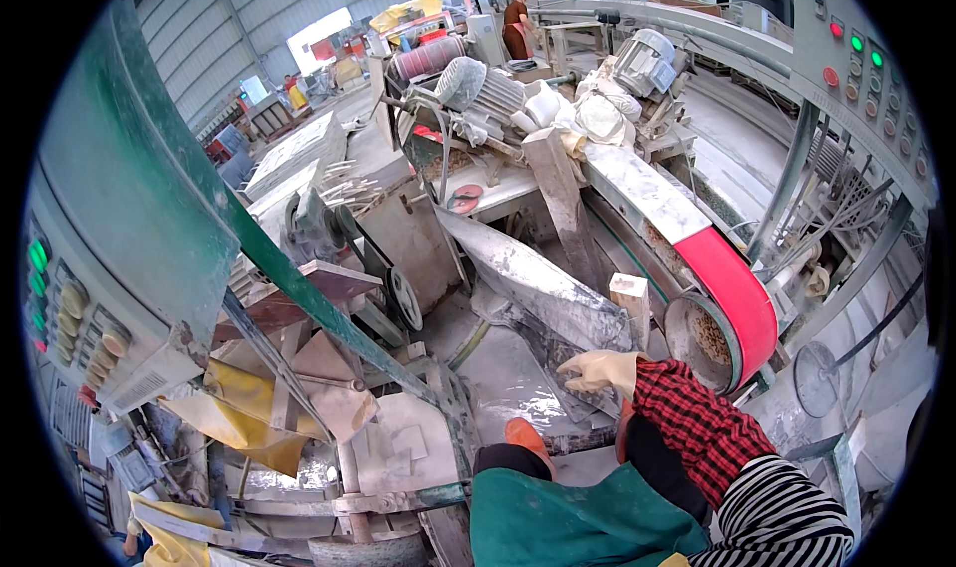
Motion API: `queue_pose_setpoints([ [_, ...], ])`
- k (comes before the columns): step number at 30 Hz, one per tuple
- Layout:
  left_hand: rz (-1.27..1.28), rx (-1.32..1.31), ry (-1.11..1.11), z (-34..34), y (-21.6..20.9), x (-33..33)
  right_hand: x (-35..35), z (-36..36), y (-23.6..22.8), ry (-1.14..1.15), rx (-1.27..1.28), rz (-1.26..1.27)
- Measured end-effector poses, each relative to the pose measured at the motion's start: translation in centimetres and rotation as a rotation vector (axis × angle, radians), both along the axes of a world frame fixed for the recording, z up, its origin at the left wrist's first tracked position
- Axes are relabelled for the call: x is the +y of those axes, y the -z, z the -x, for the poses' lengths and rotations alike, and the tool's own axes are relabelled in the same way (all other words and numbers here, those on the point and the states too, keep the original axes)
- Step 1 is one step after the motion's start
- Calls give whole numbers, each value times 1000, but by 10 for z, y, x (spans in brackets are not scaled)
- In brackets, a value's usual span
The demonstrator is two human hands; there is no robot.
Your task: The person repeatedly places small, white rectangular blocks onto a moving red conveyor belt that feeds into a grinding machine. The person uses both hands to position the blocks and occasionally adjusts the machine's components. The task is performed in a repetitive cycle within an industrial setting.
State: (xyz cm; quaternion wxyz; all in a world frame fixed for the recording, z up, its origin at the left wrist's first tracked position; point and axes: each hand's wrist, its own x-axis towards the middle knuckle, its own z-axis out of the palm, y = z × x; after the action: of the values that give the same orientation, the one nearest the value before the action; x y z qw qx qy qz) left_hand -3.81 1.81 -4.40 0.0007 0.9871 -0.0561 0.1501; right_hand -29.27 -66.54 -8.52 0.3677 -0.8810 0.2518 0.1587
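Lower centre of frame: green apron (588, 527), w/ a striped sleeve and red-check cuff (697, 423) coming in from lower right. Small orange shape (526, 436) just above the apron edge; can't tell what it is. Left hand not seen anywhere in frame.

Right hand (600, 370), centre-right, in a pale work glove. Fingers (576, 364) stretched out almost flat, pointing to frame left, loosely spread, not curled round anything. They lie on the lower end of a dusty grey slab (543, 278), which slopes up toward frame centre. Contact looks like a rest or steadying touch, no grip.

As for progress: nothing is lifted or carried, and slab sits where it lies, thick w/ white dust. Just above the hand stands a small pale stone block (629, 294), upright, apart from the glove and near but not touching the red sanding belt (735, 290). No piece is pressed to the belt, so I'd judge no grinding is in hand at this moment. Whether the belt runs can't be told.

Left of frame: green-sided control box (75, 318) w/ yellow and green buttons. Upper centre: dusty motor (483, 87). Upper right: second button panel (856, 59). Far back, top centre, another person (516, 21) at a counter.
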Motion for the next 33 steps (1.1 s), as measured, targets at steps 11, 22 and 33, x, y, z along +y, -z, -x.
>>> queue_pose_setpoints([
  [11,1150,343,519,34,-100,-158,40,-35,-55,226,-410,-583],
  [22,800,286,1463,74,-145,-453,96,-71,-131,445,-961,-810],
  [33,360,-29,747,-10,-89,-246,-69,118,-63,906,-1199,-540],
])
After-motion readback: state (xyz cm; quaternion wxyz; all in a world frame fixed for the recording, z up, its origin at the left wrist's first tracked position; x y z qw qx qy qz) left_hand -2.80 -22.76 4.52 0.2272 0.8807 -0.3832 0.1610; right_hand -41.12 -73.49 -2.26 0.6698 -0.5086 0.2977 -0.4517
